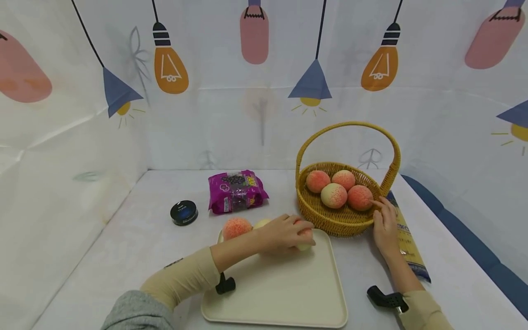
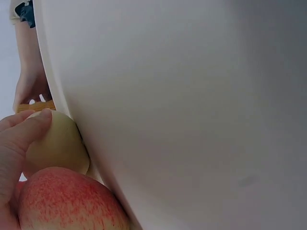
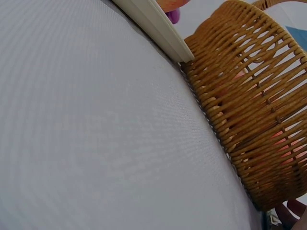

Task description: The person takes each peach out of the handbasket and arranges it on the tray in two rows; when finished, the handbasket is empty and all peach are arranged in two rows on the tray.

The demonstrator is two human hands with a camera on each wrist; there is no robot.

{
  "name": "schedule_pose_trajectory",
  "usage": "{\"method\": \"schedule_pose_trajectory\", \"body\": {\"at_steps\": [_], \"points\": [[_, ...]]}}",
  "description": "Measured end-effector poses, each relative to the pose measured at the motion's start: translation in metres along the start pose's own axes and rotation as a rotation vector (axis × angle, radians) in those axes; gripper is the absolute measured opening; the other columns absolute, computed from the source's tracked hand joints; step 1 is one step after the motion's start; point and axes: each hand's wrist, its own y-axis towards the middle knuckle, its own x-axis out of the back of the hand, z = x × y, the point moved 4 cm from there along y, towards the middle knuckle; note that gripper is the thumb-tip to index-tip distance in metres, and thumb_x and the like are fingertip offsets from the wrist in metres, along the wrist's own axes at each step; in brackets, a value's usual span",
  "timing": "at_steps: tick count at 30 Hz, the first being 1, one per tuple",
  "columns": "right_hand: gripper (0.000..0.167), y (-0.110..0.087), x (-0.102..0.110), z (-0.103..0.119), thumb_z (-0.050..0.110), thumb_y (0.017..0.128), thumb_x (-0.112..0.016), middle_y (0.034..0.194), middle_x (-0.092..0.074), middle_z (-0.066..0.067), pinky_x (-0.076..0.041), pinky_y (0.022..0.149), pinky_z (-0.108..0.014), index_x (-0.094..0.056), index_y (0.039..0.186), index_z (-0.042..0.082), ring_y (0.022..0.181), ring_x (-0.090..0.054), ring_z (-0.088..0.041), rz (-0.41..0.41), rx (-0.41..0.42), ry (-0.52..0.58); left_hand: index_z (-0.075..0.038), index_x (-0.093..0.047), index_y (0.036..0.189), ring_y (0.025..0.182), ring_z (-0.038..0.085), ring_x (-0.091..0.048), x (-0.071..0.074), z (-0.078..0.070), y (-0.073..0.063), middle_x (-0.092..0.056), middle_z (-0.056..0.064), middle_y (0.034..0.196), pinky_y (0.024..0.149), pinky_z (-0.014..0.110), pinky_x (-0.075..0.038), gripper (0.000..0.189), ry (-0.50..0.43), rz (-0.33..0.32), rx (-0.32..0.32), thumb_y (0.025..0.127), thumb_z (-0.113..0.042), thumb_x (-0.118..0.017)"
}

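My left hand [image 1: 284, 233] reaches across the cream tray [image 1: 288, 288] and grips a pale peach [image 2: 60, 148] near the tray's far right corner. A redder peach [image 1: 236, 228] sits at the far left corner, and a yellowish peach [image 1: 261, 223] shows partly behind the hand. To the right of the tray stands a wicker basket [image 1: 330, 226] with a tall handle and several peaches [image 1: 334, 195] inside. My right hand [image 1: 386, 229] holds the basket's right rim, with fingers over the edge near one peach. In the right wrist view only part of this hand shows.
Behind the tray lies a purple snack package [image 1: 237, 191]. A round dark tuna can [image 1: 184, 212] stands to its left. Under the right forearm, beside the basket, is a yellow and blue bag [image 1: 410, 243]. A printed curtain [image 1: 264, 128] closes off the back.
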Motion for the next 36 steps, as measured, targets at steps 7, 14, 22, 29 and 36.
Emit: {"method": "schedule_pose_trajectory", "body": {"at_steps": [7,14,22,29,36], "points": [[0.036,0.000,-0.001,0.000,0.012,0.095,-0.031,0.143,-0.028,-0.014,-0.011,0.106,-0.052,-0.050,0.121,-0.005,0.132,-0.020,-0.028,0.002,-0.013,0.000,-0.032,-0.053,0.122,0.116,0.024,-0.044,-0.001,0.000,0.000,-0.045,0.005,0.133,0.087,0.036,-0.042,0.036,0.021,0.019,0.015,0.087,-0.034,-0.061],[0.037,-0.001,-0.001,0.000,0.014,0.096,-0.031,0.143,-0.028,-0.014,-0.011,0.106,-0.052,-0.050,0.122,-0.004,0.132,-0.020,-0.029,0.008,-0.013,0.000,-0.030,-0.052,0.125,0.119,0.024,-0.041,0.004,0.002,0.000,-0.042,0.005,0.135,0.087,0.037,-0.042,0.042,-0.018,0.031,0.029,0.085,-0.037,-0.062],[0.036,-0.001,-0.001,-0.001,0.013,0.096,-0.032,0.144,-0.027,-0.013,-0.010,0.106,-0.052,-0.049,0.123,-0.004,0.133,-0.018,-0.029,0.015,-0.014,-0.008,-0.031,-0.050,0.129,0.121,0.023,-0.040,0.011,0.008,0.007,-0.040,0.005,0.137,0.088,0.038,-0.041,0.048,-0.025,0.089,0.074,0.084,-0.043,-0.062],[0.037,-0.003,-0.001,0.000,0.013,0.096,-0.031,0.143,-0.027,-0.014,-0.010,0.106,-0.052,-0.049,0.122,-0.004,0.133,-0.019,-0.029,0.009,-0.010,0.000,-0.028,-0.053,0.127,0.124,0.019,-0.036,0.016,0.010,0.018,-0.041,-0.001,0.138,0.089,0.035,-0.039,0.041,0.010,0.044,0.077,0.088,-0.038,-0.057],[0.036,-0.001,-0.001,0.000,0.013,0.095,-0.031,0.143,-0.028,-0.014,-0.010,0.106,-0.052,-0.050,0.121,-0.004,0.133,-0.020,-0.029,-0.001,0.004,-0.002,-0.026,-0.058,0.121,0.121,0.017,-0.040,0.023,0.016,0.030,-0.047,-0.001,0.132,0.091,0.033,-0.039,0.033,0.015,-0.052,0.066,0.090,-0.035,-0.054]]}}
